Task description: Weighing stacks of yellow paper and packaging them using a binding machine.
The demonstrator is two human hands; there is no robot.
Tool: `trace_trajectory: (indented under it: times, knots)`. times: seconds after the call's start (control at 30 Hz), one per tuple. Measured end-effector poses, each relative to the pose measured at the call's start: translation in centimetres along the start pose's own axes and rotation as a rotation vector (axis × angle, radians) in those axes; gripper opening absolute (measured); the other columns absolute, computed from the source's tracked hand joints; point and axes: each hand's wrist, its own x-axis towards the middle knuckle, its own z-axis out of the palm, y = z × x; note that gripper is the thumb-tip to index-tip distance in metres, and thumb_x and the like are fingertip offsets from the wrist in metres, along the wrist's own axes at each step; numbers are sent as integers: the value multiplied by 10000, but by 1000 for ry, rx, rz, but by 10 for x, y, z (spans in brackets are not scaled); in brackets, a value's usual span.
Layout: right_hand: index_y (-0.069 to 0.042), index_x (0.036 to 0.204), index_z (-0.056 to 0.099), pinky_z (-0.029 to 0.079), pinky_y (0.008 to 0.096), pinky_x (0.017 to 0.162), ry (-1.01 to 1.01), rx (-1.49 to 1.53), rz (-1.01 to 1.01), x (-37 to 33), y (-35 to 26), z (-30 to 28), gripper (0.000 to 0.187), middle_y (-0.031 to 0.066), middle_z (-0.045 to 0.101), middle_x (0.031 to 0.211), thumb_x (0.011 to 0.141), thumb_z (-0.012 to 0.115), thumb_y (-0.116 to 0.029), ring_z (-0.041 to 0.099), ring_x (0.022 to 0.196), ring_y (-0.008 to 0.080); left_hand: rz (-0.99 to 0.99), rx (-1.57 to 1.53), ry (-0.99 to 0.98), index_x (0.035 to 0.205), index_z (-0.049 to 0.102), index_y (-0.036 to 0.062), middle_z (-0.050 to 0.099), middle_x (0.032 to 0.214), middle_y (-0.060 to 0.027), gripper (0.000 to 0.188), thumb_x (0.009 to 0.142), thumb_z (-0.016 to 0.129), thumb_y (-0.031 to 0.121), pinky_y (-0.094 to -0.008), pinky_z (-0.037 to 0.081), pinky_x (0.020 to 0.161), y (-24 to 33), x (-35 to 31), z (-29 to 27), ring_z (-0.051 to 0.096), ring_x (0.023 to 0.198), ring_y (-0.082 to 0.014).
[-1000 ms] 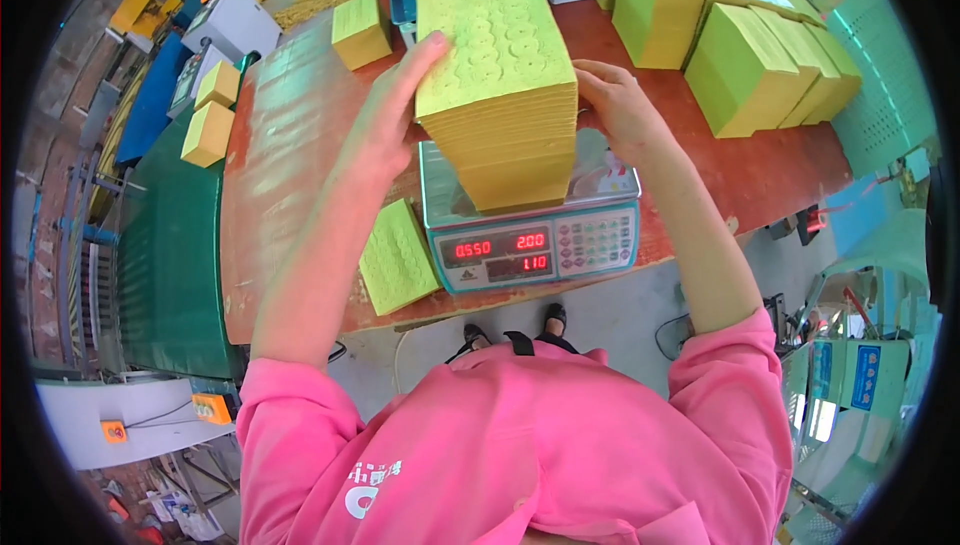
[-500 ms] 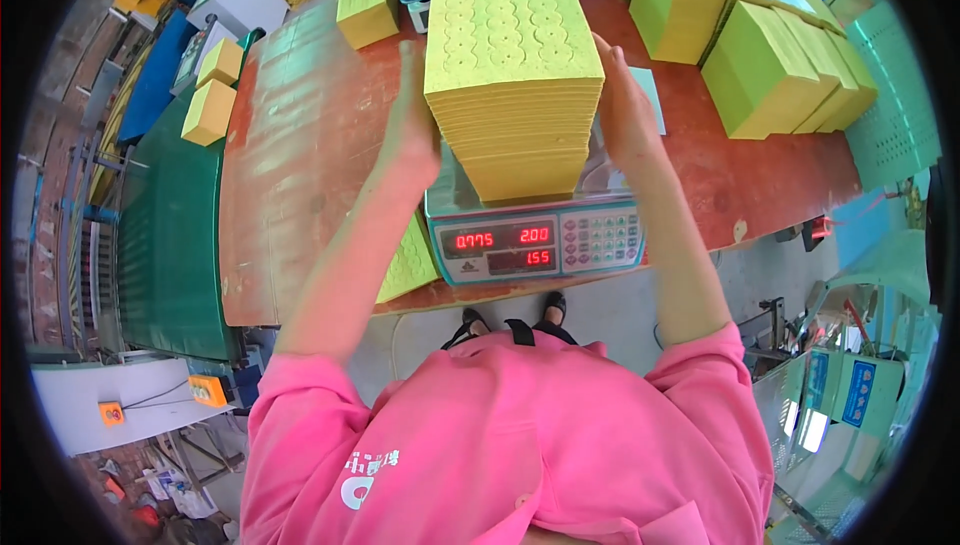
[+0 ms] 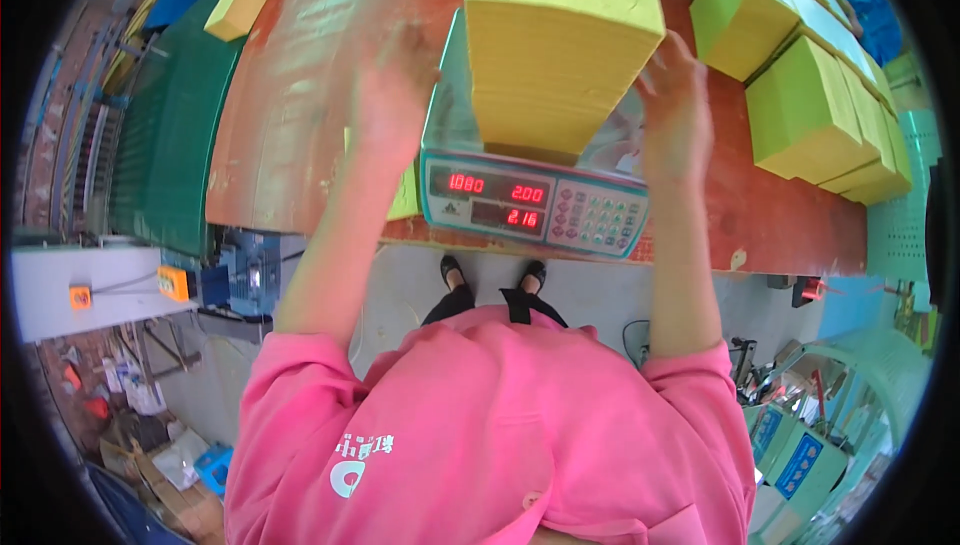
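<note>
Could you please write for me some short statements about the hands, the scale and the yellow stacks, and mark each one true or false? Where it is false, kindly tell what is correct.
1. A tall yellow stack stands on the scale. True.
2. The left hand is gripping that tall stack. False: the left hand is apart from it, off its left side, and blurred.
3. The display of the scale shows lit red digits. True.
4. The right hand is by the right side of the tall stack. True.
5. No other yellow stacks are on the table. False: more yellow stacks stand on the table at the right.
</note>
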Motion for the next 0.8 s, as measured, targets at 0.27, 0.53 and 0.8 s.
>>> trace_trajectory:
  times: [0.27, 0.53, 0.8]
  knots:
    - [60, 1287, 505, 469, 376, 935, 165, -81, 178, -131, -46, -72, 472, 192, 621, 1143, 1009, 430, -314, 606, 1074, 267, -564, -466, 286, 1359, 425, -40, 520, 1322, -231, 696, 1005, 298, 546, -444, 414, 1017, 39, -156, -72, 529, 1208, -315]
    - [43, 1173, 577, 501, 343, 828, 325, 138, 243, -216, -8, -26, 368, 127, 637, 1014, 1000, 473, -265, 617, 931, 218, -731, -530, 296, 1207, 526, -18, 626, 1147, -174, 522, 1010, 395, 448, -395, 482, 906, 22, -207, -93, 613, 1030, -257]
    - [43, 1138, 597, 519, 349, 816, 394, 159, 127, -268, -8, -1, 283, 123, 660, 936, 999, 477, -173, 642, 886, 225, -807, -514, 221, 1166, 557, -7, 645, 1103, -156, 490, 1010, 410, 433, -379, 502, 865, 12, -234, -138, 627, 995, -242]
